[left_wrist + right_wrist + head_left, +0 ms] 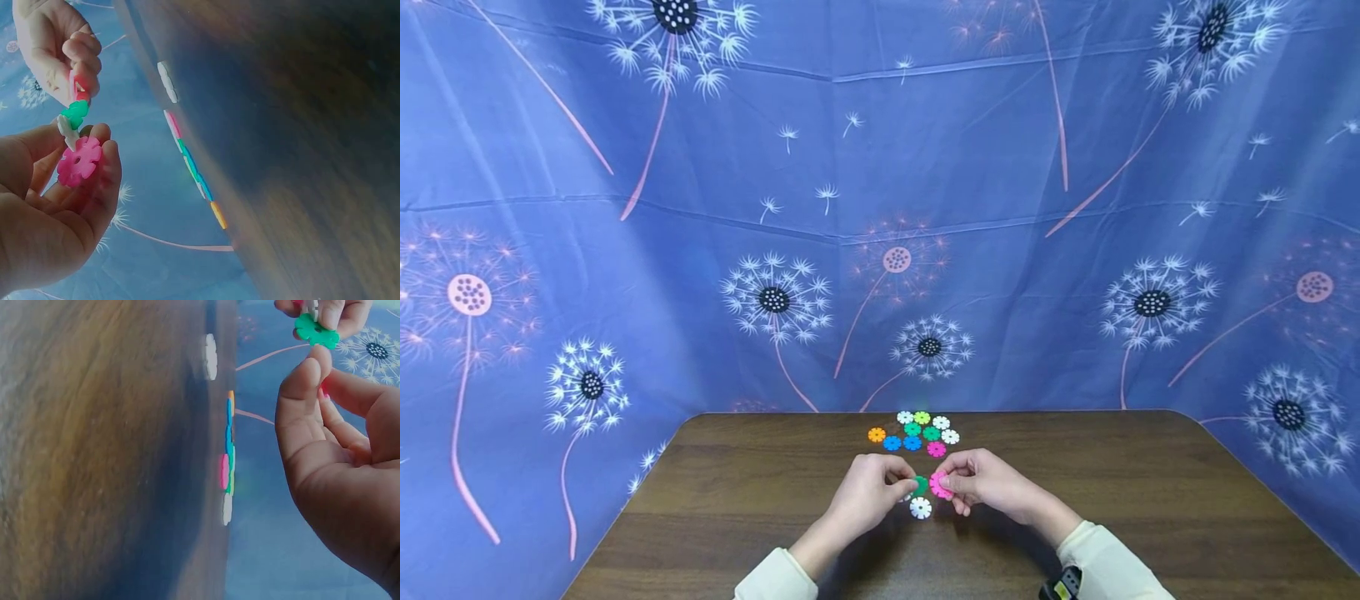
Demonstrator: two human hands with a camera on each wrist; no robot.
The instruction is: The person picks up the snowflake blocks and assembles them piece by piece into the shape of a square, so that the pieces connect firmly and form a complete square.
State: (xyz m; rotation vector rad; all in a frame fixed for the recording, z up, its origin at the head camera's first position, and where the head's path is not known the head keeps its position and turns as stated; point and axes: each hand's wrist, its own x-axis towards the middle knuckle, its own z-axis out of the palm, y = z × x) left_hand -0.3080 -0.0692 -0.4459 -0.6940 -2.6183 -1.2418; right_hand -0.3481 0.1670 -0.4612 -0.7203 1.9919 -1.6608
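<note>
Disc (87, 164) in left hand (59, 228): flat, pink, flower-like, notched, centre-holed.

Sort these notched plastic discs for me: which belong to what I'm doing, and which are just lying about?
Seemingly in use:
Left hand: pink notched plastic disc, white notched disc, green notched disc
Right hand: another pink notched disc

Just lying about:
white disc nearest you
group beyond your hands: orange disc, yellow-green disc, pink disc, two blue discs, two green discs, three white discs
</note>
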